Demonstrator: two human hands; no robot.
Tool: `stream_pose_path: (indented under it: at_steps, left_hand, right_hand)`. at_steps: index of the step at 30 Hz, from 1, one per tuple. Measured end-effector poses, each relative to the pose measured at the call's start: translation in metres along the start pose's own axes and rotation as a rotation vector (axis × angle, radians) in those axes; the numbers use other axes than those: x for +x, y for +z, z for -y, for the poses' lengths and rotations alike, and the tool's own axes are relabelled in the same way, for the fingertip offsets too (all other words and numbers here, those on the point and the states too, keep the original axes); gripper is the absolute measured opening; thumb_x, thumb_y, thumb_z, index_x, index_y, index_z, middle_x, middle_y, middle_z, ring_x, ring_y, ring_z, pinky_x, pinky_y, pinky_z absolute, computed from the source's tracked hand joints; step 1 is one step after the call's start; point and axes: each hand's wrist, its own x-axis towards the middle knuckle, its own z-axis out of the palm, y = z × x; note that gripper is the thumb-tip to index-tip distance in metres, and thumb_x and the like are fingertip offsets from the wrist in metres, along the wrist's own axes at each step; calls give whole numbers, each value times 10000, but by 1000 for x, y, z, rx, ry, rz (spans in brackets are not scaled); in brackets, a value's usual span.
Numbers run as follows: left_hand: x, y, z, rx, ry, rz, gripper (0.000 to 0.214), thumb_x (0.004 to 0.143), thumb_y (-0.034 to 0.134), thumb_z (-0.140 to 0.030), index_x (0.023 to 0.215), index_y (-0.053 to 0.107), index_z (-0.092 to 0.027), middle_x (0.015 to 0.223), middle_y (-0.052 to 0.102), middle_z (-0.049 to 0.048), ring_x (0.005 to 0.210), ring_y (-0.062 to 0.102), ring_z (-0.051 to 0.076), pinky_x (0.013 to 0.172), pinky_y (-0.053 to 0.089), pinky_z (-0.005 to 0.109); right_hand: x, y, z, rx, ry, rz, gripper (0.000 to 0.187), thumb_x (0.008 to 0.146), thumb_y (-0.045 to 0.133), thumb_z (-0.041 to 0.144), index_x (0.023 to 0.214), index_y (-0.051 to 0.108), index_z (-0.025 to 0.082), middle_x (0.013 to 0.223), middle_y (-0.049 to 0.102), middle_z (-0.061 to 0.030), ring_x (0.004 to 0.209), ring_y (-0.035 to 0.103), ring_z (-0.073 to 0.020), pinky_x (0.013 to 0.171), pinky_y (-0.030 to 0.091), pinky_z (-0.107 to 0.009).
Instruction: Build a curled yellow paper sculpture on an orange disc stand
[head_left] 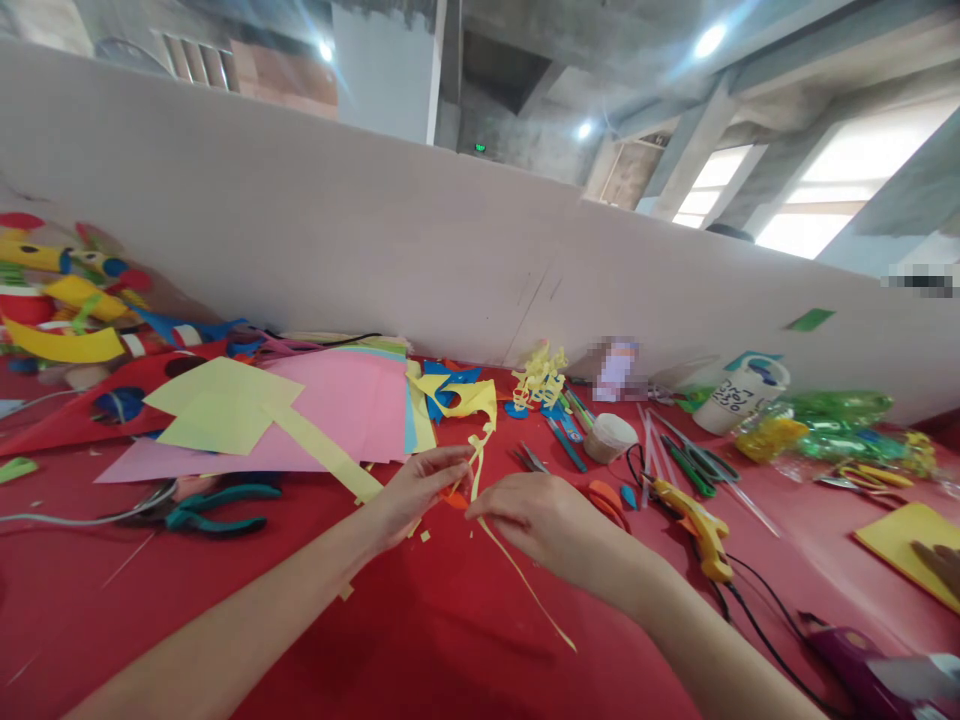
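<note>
A narrow strip of yellow paper [525, 578] runs between my two hands, its loose tail trailing down to the right over the red table. My left hand [420, 492] pinches the strip near its curled upper part. Close beside it, the bent fingers of my right hand [544, 518] are closed on the same strip, lower down. A small orange piece [455, 499] shows just under the fingers. Behind my hands lie a yellow paper cutout [472, 398] and a pile of curled yellow strips [540, 375]. Small yellow scraps [425, 537] are scattered near my left hand.
Left are pink paper sheets [360, 400], teal-handled pliers [217, 508] and colourful paper crafts [67, 290]. Right are orange-handled scissors [606, 500], a small tub [610, 437], a yellow glue gun [697, 525] and a white bucket [739, 395]. Another person's hand [939, 562] rests on yellow paper [911, 535].
</note>
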Motion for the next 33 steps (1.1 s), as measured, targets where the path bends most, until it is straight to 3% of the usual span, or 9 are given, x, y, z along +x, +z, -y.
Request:
stream_pose_path:
  at_steps: [4, 8, 11, 15, 20, 25, 28, 33]
  left_hand:
    - [0, 0, 2, 103, 30, 43, 276, 637, 735, -260, 900, 689, -190, 786, 664, 33, 724, 566, 136, 682, 422, 254]
    - [-2, 4, 0, 280, 119, 181, 224, 658, 705, -240, 871, 668, -181, 799, 659, 27, 715, 570, 146, 673, 428, 259]
    - [-7, 8, -3, 495, 169, 214, 109, 683, 675, -256, 747, 669, -169, 736, 648, 11, 705, 561, 146, 669, 427, 259]
    - [-12, 13, -4, 620, 166, 229, 132, 698, 657, -304, 739, 673, -179, 671, 625, 4, 651, 546, 135, 631, 424, 251]
    - [-11, 15, -4, 530, 172, 149, 110, 652, 695, -256, 676, 621, -178, 676, 588, -10, 649, 522, 122, 631, 407, 243]
    - [-7, 13, -5, 276, 158, 104, 254, 649, 710, -190, 808, 513, -215, 660, 589, -51, 632, 533, 102, 604, 395, 219]
    - [-5, 10, -3, 230, 168, 81, 271, 674, 702, -203, 895, 545, -215, 682, 616, -30, 643, 549, 110, 614, 410, 227]
    - [-2, 7, -1, 207, 219, 49, 115, 677, 707, -229, 766, 648, -186, 736, 638, -7, 711, 569, 112, 693, 426, 230]
  right_hand:
    - [12, -4, 13, -171, -84, 37, 168, 826, 499, 107, 840, 650, 179, 806, 682, -25, 751, 604, -151, 678, 440, -253]
    - [25, -15, 16, -147, -43, -84, 97, 793, 578, 167, 754, 664, 188, 714, 633, -14, 716, 549, -146, 623, 402, -244]
    - [36, -23, 9, 18, 93, -156, 88, 751, 606, 170, 708, 678, 193, 681, 597, -11, 710, 532, -137, 601, 390, -230]
    - [46, -26, -18, 449, 350, 6, 47, 711, 621, 192, 710, 658, 161, 645, 620, -2, 579, 540, -102, 541, 397, -219]
    - [41, -10, -48, 895, 654, -50, 99, 628, 687, 196, 677, 608, 161, 558, 593, 34, 484, 507, -74, 481, 380, -198]
    - [32, 14, -52, 1183, 790, -201, 230, 559, 717, 212, 673, 520, 179, 524, 592, 59, 467, 513, -68, 474, 391, -181]
    - [28, 26, -50, 1223, 801, -294, 311, 541, 723, 244, 705, 462, 202, 532, 578, 88, 475, 514, -57, 503, 414, -175]
    - [18, 33, -47, 1340, 680, -391, 244, 585, 716, 288, 752, 578, 174, 622, 623, 43, 518, 537, -55, 557, 437, -183]
